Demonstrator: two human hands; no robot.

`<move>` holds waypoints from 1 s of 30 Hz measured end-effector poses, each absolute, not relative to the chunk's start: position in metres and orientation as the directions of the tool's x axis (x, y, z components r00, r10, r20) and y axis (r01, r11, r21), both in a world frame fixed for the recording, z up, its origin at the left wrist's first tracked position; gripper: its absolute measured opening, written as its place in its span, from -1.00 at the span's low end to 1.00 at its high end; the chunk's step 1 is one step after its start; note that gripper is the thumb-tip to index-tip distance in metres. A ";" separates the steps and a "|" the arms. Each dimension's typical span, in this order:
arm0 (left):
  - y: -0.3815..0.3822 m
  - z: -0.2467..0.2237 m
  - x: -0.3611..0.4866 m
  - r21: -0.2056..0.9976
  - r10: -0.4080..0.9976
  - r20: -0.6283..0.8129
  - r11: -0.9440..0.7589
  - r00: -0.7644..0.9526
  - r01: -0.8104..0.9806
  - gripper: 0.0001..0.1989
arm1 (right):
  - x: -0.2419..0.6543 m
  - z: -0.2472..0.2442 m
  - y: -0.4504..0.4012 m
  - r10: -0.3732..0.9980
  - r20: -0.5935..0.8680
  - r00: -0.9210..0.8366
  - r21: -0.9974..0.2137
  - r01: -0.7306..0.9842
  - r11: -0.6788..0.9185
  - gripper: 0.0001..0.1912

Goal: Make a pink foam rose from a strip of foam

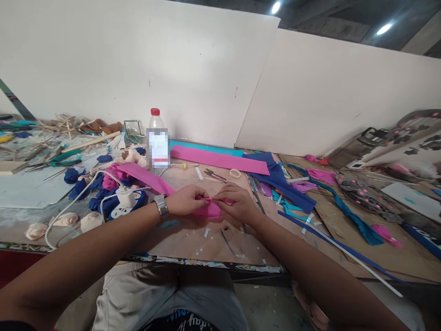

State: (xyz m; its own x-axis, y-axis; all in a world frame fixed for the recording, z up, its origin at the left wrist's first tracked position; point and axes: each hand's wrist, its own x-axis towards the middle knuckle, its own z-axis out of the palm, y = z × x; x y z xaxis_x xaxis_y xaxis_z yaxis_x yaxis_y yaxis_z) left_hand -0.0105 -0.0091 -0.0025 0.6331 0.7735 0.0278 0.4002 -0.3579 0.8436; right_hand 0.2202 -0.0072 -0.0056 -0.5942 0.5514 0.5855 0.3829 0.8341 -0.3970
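A bright pink strip [207,210] is held between my two hands, low over the middle of the table. My left hand [188,200], with a watch on its wrist, pinches the strip's upper edge from the left. From the right, my right hand [234,201] pinches the same edge, its fingertips close to those of my left hand. A longer part of pink material [146,178] runs from behind my left hand toward the back left. Just beyond my hands lie small thread snips [216,175] and a ring of tape [235,173].
A bottle with a red cap [155,111] stands behind a white charger [127,197] and cable. Cream rosettes [65,219] lie left. A flat pink strip [220,160] lies behind, blue strips [292,191] right, and a thin white stick [358,262] crosses the right edge.
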 end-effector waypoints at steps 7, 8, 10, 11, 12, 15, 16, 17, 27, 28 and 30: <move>-0.008 -0.005 -0.011 0.864 0.781 0.063 -0.353 0.621 0.358 -0.55 | 0.220 -0.006 -0.009 0.523 0.594 -0.611 -0.360 0.379 0.852 -0.88; -0.008 -0.005 -0.011 0.861 0.786 0.062 -0.353 0.615 0.365 -0.56 | 0.220 -0.006 -0.009 0.536 0.583 -0.611 -0.368 0.390 0.844 -0.88; -0.008 -0.006 -0.011 0.850 0.797 0.065 -0.359 0.600 0.385 -0.58 | 0.220 -0.007 -0.009 0.561 0.556 -0.613 -0.383 0.410 0.828 -0.89; -0.008 -0.006 -0.012 0.845 0.800 0.066 -0.362 0.596 0.393 -0.58 | 0.220 -0.008 -0.009 0.570 0.544 -0.616 -0.389 0.417 0.822 -0.88; -0.008 -0.006 -0.012 0.842 0.800 0.066 -0.366 0.596 0.397 -0.58 | 0.221 -0.008 -0.009 0.575 0.534 -0.620 -0.394 0.420 0.818 -0.88; -0.008 -0.006 -0.011 0.839 0.797 0.077 -0.376 0.599 0.393 -0.59 | 0.220 -0.008 -0.010 0.572 0.539 -0.618 -0.403 0.407 0.820 -0.89; -0.008 -0.006 -0.011 0.840 0.796 0.082 -0.378 0.599 0.388 -0.60 | 0.220 -0.007 -0.010 0.568 0.546 -0.616 -0.406 0.399 0.822 -0.90; -0.008 -0.006 -0.011 0.842 0.797 0.089 -0.381 0.598 0.382 -0.61 | 0.220 -0.007 -0.010 0.565 0.551 -0.614 -0.408 0.393 0.824 -0.90; -0.015 0.002 -0.009 0.761 0.794 0.151 -0.474 0.589 0.443 -0.75 | 0.219 -0.008 -0.011 0.625 0.504 -0.596 -0.465 0.423 0.778 -0.86; -0.017 0.004 -0.009 0.744 0.793 0.152 -0.485 0.590 0.460 -0.76 | 0.219 -0.008 -0.011 0.633 0.496 -0.595 -0.472 0.426 0.771 -0.86; -0.019 0.008 -0.008 0.711 0.791 0.152 -0.504 0.592 0.491 -0.77 | 0.219 -0.009 -0.011 0.641 0.484 -0.595 -0.484 0.428 0.763 -0.85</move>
State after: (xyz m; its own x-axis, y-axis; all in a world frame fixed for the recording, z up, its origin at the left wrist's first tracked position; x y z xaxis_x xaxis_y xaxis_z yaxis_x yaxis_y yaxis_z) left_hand -0.0084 -0.0193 0.0082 0.5924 0.7912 0.1517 0.4907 -0.5037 0.7109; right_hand 0.2188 -0.0114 -0.0086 -0.5952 0.6414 0.4841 0.4281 0.7629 -0.4845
